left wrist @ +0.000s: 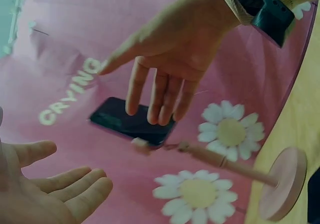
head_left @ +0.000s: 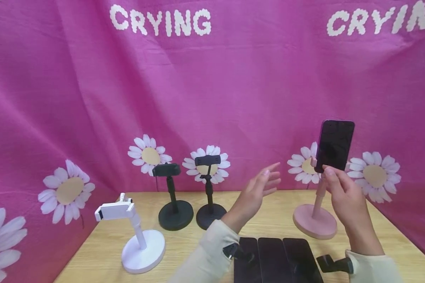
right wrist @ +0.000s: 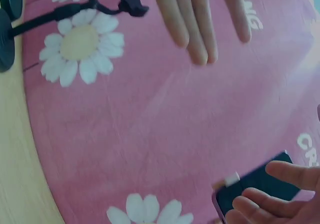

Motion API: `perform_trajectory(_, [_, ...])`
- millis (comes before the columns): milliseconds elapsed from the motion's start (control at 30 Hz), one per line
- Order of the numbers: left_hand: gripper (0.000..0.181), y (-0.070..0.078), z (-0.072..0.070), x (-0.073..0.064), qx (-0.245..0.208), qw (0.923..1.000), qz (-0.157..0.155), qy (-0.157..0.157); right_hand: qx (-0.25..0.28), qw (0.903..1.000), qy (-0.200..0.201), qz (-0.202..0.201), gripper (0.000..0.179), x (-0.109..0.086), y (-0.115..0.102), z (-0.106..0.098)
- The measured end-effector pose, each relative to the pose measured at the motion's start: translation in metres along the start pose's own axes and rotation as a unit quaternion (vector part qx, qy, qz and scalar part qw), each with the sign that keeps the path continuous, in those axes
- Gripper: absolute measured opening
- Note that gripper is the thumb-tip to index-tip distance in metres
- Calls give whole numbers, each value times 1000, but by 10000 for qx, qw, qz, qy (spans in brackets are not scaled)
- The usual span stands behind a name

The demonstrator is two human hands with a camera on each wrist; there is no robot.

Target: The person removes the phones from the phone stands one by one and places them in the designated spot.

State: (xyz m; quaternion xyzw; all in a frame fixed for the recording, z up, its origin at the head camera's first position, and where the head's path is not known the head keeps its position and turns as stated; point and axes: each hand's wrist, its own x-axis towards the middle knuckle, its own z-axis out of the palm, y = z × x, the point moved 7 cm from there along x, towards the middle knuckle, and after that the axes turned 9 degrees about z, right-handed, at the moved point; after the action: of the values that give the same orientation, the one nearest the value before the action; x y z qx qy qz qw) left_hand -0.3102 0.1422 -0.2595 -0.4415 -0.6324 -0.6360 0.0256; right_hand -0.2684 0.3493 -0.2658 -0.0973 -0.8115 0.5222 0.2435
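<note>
A dark-screened phone (head_left: 336, 143) stands upright in the holder of a pink phone stand (head_left: 315, 222) on the right side of the table. My right hand (head_left: 347, 198) is at the phone's lower edge, its thumb overlapping the bottom corner in the head view. From the left wrist view, the right hand's fingers (left wrist: 158, 96) look straight and apart, in front of the phone. My left hand (head_left: 253, 194) is raised left of the pink stand, fingers spread and holding nothing.
Three more phones (head_left: 272, 259) lie side by side at the table's front. A white phone stand (head_left: 143, 251) is at the left, and two black phone stands (head_left: 176, 215) are farther back. Behind the table hangs a pink cloth (head_left: 255, 98) with daisies and lettering.
</note>
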Motion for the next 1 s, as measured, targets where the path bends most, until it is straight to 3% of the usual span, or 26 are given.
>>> perform_trajectory(200, [48,-21,37,36,-230,9980,-564,-193,220,9980,514,294,56,12,17,-26])
perform_trajectory(367, [49,-36,55,61,-278,9942,-1026,155,1220,9882,687,613,60,24,32,-35])
perform_trajectory(500, [48,-48,63,76,-599,9899,-1137,597,1951,9750,296,1020,72,32,45,-28])
perform_trajectory(600, [47,-58,70,82,-855,9858,-1236,750,2057,9717,-46,1162,75,35,52,-22])
perform_trajectory(733, [48,-69,79,85,-941,9836,-1362,711,2246,9679,-440,1041,70,37,53,-17])
perform_trajectory(1000, [48,-83,93,88,-961,9856,-1287,532,2410,9597,-1190,819,60,38,49,-6])
